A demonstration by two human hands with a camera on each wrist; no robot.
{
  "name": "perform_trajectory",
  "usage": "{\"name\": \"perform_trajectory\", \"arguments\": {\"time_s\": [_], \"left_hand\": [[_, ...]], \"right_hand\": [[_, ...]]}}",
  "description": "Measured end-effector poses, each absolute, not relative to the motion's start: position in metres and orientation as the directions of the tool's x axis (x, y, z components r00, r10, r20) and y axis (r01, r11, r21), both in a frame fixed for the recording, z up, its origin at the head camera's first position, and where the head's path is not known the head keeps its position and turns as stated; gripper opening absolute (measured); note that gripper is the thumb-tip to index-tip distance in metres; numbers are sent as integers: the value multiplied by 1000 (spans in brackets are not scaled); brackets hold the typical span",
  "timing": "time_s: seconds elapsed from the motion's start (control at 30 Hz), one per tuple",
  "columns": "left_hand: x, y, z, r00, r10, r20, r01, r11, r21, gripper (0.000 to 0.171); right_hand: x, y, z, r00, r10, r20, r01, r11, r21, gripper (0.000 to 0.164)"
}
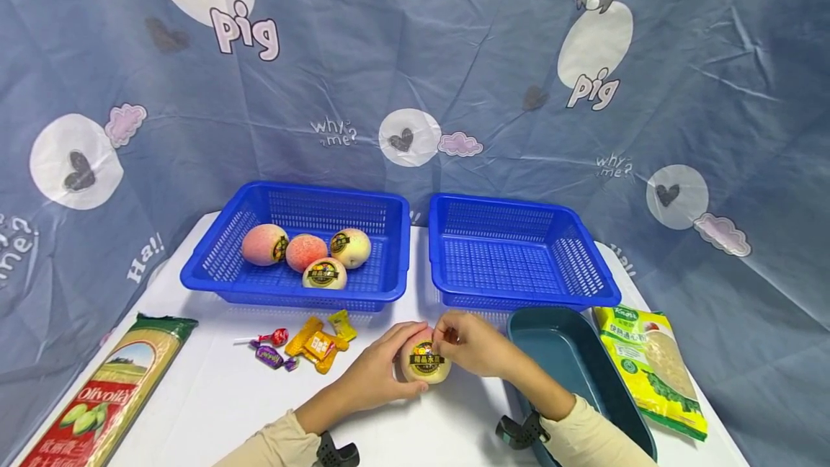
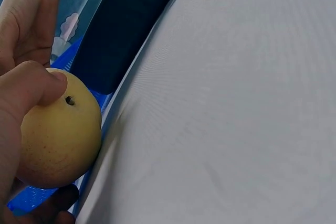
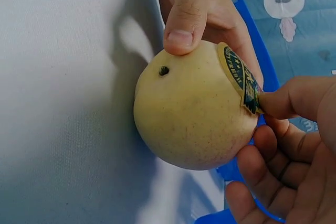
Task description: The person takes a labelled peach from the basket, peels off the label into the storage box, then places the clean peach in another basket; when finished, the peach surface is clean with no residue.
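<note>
A pale yellow and pink peach [image 1: 431, 377] is held over the front middle of the table by my left hand [image 1: 372, 373], thumb on one side and fingers round the other. On the peach is a black and gold sticker [image 3: 240, 77]. My right hand [image 1: 483, 344] pinches the sticker's edge between thumb and index finger, its other fingers curled beside the fruit. In the left wrist view the peach's bottom [image 2: 63, 140] shows a small dark hole near my left thumb.
Several peaches [image 1: 262, 245] lie in the left blue basket [image 1: 295, 301]; a second blue basket [image 1: 519, 301] stands right of it. Wrapped candies [image 1: 320, 344] and a pasta pack [image 1: 106, 395] lie left. A teal tray [image 1: 567, 337] and a yellow Knorr bag [image 1: 655, 373] are right.
</note>
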State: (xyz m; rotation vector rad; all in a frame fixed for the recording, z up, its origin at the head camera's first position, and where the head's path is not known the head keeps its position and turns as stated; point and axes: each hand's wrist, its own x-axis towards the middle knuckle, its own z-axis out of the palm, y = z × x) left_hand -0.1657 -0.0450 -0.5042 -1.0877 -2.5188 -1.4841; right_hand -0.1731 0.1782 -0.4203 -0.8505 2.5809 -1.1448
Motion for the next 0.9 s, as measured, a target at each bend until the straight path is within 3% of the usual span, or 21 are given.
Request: {"name": "perform_trajectory", "arguments": {"time_s": [0.37,0.6,0.9], "left_hand": [[-164,-43,-503,-766,540,349,569,318,758,90],[-165,-44,-505,-783,535,317,531,308,790,88],[-167,-44,-505,-781,538,319,518,273,810,88]], "right_hand": [[-161,190,-408,-773,-635,20,-365,418,-832,9],[-162,254,-382,-787,-615,-46,-243,378,-893,10],[-174,343,-403,-879,-432,-203,-92,570,-816,13]]}}
